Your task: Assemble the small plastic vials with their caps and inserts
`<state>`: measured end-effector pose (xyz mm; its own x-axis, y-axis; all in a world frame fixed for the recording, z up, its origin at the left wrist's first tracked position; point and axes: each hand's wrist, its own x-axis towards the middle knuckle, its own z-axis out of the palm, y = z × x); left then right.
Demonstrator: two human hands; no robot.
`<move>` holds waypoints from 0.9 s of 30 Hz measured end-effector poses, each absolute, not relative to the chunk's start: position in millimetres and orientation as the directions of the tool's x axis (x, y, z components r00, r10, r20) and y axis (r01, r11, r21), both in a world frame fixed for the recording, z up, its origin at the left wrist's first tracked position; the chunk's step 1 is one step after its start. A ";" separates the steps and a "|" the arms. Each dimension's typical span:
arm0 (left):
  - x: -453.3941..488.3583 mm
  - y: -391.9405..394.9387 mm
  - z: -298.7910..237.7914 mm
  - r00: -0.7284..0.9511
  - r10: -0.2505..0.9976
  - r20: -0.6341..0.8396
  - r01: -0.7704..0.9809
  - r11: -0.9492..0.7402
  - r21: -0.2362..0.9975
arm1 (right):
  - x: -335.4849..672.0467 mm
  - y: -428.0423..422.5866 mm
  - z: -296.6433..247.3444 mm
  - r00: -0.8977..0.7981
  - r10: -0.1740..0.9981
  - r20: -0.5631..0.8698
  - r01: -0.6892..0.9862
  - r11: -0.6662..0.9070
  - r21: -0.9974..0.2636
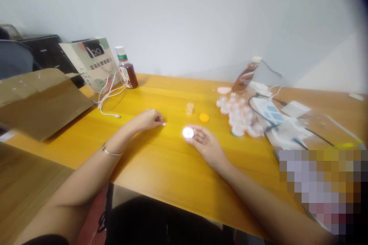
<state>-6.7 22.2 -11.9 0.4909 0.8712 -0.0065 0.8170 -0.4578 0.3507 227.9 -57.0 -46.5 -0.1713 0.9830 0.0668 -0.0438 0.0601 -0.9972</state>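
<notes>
My left hand [150, 118], with a bracelet on its wrist, is closed in a pinch just above the table. A tiny white piece [164, 124] sticks out from its fingertips, too small to name. Between the fingers and thumb of my right hand [205, 143] is a round, bright white disc with a darker rim [188, 133]; glare hides its detail. Beyond the hands, a small clear jar [189, 108] stands on the table, and an orange round lid [204, 117] lies to its right.
Several small clear jars [240, 116] cluster at the right, near a tilted cola bottle [246, 75], cables and white boxes [296, 109]. At the left are a cardboard box [43, 99], a paper bag [99, 65], a drink bottle [128, 72] and a white cable [110, 95].
</notes>
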 end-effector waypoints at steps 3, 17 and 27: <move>-4.3 19.0 -9.4 0.502 0.865 0.020 0.809 -0.477 0.343 | 228.4 -56.5 -46.3 -0.168 0.983 0.068 -0.044 0.062 -0.997; 6.0 17.7 -14.9 0.484 0.873 0.059 0.823 -0.477 0.308 | 227.7 -56.5 -43.6 -0.149 0.988 0.051 -0.044 0.045 -0.998; 36.0 -9.9 -13.8 0.630 0.575 0.522 0.542 -0.807 0.235 | 228.7 -54.8 -43.6 -0.124 0.991 0.045 -0.107 0.031 -0.994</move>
<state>36.0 -9.9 -13.8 0.6297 0.5753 0.5221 0.5423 -0.8067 0.2349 228.7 -54.8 -43.6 -0.1245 0.9912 0.0447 -0.1067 0.0314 -0.9938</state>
